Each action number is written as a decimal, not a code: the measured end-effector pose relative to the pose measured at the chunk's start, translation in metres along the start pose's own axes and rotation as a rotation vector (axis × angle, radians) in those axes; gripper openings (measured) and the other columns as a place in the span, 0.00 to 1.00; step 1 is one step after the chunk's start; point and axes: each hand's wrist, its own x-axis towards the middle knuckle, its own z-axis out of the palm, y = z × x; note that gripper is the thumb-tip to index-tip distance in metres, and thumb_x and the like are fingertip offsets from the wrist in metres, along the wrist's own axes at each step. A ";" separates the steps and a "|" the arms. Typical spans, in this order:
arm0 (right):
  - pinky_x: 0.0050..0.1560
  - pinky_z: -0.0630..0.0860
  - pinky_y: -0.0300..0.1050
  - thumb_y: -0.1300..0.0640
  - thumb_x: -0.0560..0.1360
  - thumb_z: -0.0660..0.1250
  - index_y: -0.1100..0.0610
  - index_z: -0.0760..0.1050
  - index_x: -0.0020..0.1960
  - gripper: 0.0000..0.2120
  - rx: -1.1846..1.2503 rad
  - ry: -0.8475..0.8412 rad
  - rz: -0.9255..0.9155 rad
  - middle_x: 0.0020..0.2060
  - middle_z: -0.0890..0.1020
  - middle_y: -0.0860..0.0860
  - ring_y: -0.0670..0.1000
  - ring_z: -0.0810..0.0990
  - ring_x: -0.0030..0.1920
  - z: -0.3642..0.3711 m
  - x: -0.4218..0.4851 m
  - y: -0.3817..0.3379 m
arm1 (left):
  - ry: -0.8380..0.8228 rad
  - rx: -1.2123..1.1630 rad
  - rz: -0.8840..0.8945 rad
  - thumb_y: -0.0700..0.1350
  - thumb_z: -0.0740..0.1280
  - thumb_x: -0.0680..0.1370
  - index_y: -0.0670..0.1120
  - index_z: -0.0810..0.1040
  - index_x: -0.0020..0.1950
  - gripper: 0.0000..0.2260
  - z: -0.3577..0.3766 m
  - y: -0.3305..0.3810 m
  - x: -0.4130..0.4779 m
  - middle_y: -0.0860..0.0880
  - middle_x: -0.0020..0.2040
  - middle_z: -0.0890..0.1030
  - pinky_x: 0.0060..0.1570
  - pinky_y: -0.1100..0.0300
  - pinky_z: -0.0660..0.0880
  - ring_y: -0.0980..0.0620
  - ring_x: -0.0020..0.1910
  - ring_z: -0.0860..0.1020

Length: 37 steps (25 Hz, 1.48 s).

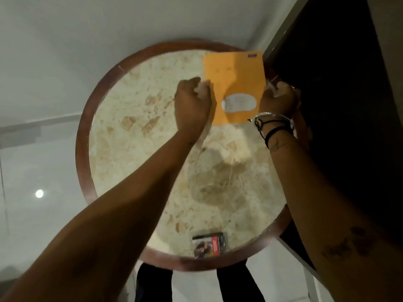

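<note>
An orange envelope (235, 83) with an oval window lies at the far right of a round marble table (135, 136). My left hand (193, 105) grips the envelope's left edge, fingers curled over it. At the right edge, my right hand (278, 99) grips the envelope, fingers curled; bracelets and black bands circle that wrist.
The table has a reddish-brown wooden rim (84, 136). A small printed packet (209, 245) lies at the near edge. A dark panel (340, 105) stands close on the right, against the table. Pale glossy floor (39, 171) surrounds the left side.
</note>
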 end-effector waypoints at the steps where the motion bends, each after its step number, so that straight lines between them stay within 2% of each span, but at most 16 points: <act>1: 0.63 0.72 0.54 0.45 0.73 0.61 0.61 0.75 0.62 0.25 0.031 -0.001 -0.073 0.63 0.75 0.62 0.63 0.73 0.64 -0.011 -0.023 0.010 | 0.060 0.109 0.124 0.53 0.66 0.81 0.43 0.83 0.58 0.16 -0.018 -0.014 -0.010 0.44 0.56 0.83 0.52 0.56 0.77 0.47 0.54 0.82; 3: 0.61 0.70 0.48 0.44 0.71 0.62 0.61 0.76 0.61 0.26 -0.004 -0.130 -0.275 0.57 0.78 0.63 0.61 0.75 0.60 -0.035 -0.087 0.038 | 0.126 0.370 0.325 0.58 0.66 0.81 0.39 0.77 0.69 0.26 -0.058 -0.056 -0.032 0.38 0.67 0.79 0.63 0.49 0.75 0.41 0.65 0.78; 4: 0.61 0.69 0.48 0.43 0.71 0.64 0.61 0.76 0.60 0.26 -0.071 -0.230 -0.387 0.55 0.78 0.62 0.60 0.74 0.58 -0.047 -0.123 0.053 | 0.100 0.514 0.367 0.61 0.65 0.80 0.39 0.72 0.74 0.31 -0.078 -0.078 -0.046 0.36 0.73 0.74 0.69 0.44 0.71 0.39 0.72 0.74; 5: 0.60 0.68 0.49 0.40 0.71 0.65 0.60 0.76 0.60 0.28 -0.145 -0.333 -0.472 0.54 0.78 0.61 0.59 0.74 0.57 -0.058 -0.157 0.068 | 0.013 0.634 0.349 0.64 0.62 0.80 0.41 0.65 0.79 0.35 -0.100 -0.095 -0.060 0.36 0.79 0.67 0.74 0.39 0.63 0.37 0.78 0.66; 7: 0.59 0.69 0.50 0.32 0.69 0.64 0.58 0.75 0.63 0.35 -0.286 -0.535 -0.545 0.57 0.77 0.59 0.58 0.74 0.58 -0.076 -0.216 0.096 | -0.216 0.806 0.242 0.70 0.58 0.79 0.48 0.51 0.84 0.41 -0.130 -0.128 -0.085 0.39 0.84 0.52 0.78 0.33 0.47 0.38 0.83 0.51; 9: 0.61 0.69 0.53 0.30 0.64 0.67 0.55 0.72 0.67 0.40 -0.400 -0.696 -0.542 0.61 0.75 0.57 0.59 0.72 0.62 -0.088 -0.257 0.119 | -0.298 0.851 0.151 0.74 0.58 0.76 0.52 0.46 0.84 0.45 -0.144 -0.150 -0.098 0.41 0.85 0.45 0.76 0.30 0.42 0.38 0.83 0.45; 11: 0.61 0.70 0.55 0.31 0.59 0.71 0.52 0.70 0.68 0.43 -0.486 -0.756 -0.572 0.63 0.74 0.56 0.59 0.71 0.64 -0.095 -0.276 0.135 | -0.307 0.854 0.127 0.76 0.58 0.74 0.52 0.46 0.84 0.47 -0.147 -0.162 -0.100 0.40 0.85 0.44 0.76 0.27 0.42 0.37 0.83 0.43; 14: 0.56 0.74 0.56 0.35 0.57 0.74 0.51 0.71 0.64 0.40 -0.553 -0.748 -0.675 0.61 0.76 0.56 0.60 0.75 0.61 -0.097 -0.281 0.146 | -0.320 0.872 0.128 0.78 0.55 0.73 0.52 0.47 0.84 0.48 -0.147 -0.165 -0.099 0.40 0.85 0.45 0.75 0.26 0.44 0.37 0.83 0.44; 18: 0.46 0.79 0.58 0.43 0.59 0.75 0.52 0.72 0.56 0.29 -0.574 -0.720 -0.798 0.53 0.77 0.55 0.58 0.76 0.54 -0.086 -0.270 0.146 | -0.293 0.847 0.153 0.79 0.55 0.72 0.51 0.53 0.84 0.48 -0.150 -0.166 -0.100 0.39 0.84 0.50 0.74 0.25 0.47 0.36 0.83 0.48; 20: 0.45 0.79 0.54 0.41 0.62 0.72 0.56 0.74 0.52 0.26 -0.518 -0.651 -0.706 0.50 0.77 0.56 0.58 0.76 0.51 -0.078 -0.264 0.132 | -0.285 0.829 0.162 0.79 0.56 0.72 0.51 0.55 0.83 0.48 -0.151 -0.167 -0.101 0.40 0.84 0.51 0.74 0.25 0.48 0.36 0.83 0.50; 22: 0.42 0.78 0.50 0.39 0.62 0.70 0.59 0.74 0.46 0.25 -0.394 -0.523 -0.502 0.47 0.77 0.57 0.58 0.76 0.47 -0.056 -0.251 0.102 | -0.267 0.816 0.165 0.79 0.57 0.71 0.51 0.55 0.83 0.48 -0.149 -0.169 -0.100 0.40 0.84 0.52 0.74 0.26 0.48 0.36 0.83 0.51; 25: 0.37 0.74 0.44 0.35 0.62 0.69 0.57 0.72 0.41 0.25 -0.165 -0.428 -0.274 0.43 0.77 0.55 0.54 0.76 0.42 0.003 -0.216 0.023 | -0.248 0.812 0.167 0.79 0.58 0.71 0.52 0.57 0.83 0.48 -0.148 -0.170 -0.098 0.41 0.84 0.53 0.75 0.26 0.48 0.36 0.82 0.53; 28: 0.37 0.75 0.44 0.35 0.63 0.69 0.56 0.75 0.47 0.25 -0.133 -0.342 -0.231 0.45 0.79 0.54 0.55 0.79 0.44 0.075 -0.171 -0.059 | -0.269 0.849 0.149 0.79 0.57 0.71 0.51 0.56 0.83 0.48 -0.148 -0.168 -0.097 0.41 0.84 0.53 0.75 0.26 0.48 0.35 0.82 0.53; 31: 0.44 0.72 0.49 0.39 0.66 0.70 0.60 0.73 0.57 0.29 -0.165 -0.277 -0.181 0.56 0.77 0.57 0.60 0.78 0.55 0.127 -0.131 -0.115 | -0.282 0.865 0.141 0.79 0.56 0.71 0.51 0.54 0.83 0.48 -0.147 -0.170 -0.097 0.41 0.84 0.51 0.75 0.26 0.48 0.36 0.82 0.52; 33: 0.49 0.72 0.51 0.40 0.67 0.69 0.59 0.71 0.62 0.31 -0.191 -0.260 -0.129 0.61 0.75 0.56 0.60 0.76 0.60 0.143 -0.111 -0.131 | -0.281 0.872 0.148 0.79 0.54 0.71 0.51 0.53 0.83 0.48 -0.147 -0.172 -0.097 0.41 0.84 0.50 0.75 0.26 0.49 0.36 0.83 0.50; 37: 0.51 0.75 0.53 0.39 0.68 0.67 0.58 0.68 0.65 0.33 -0.290 -0.219 -0.158 0.63 0.74 0.56 0.59 0.75 0.62 0.152 -0.100 -0.133 | -0.290 0.878 0.141 0.79 0.53 0.71 0.51 0.52 0.84 0.49 -0.147 -0.172 -0.097 0.41 0.84 0.49 0.76 0.27 0.47 0.37 0.83 0.49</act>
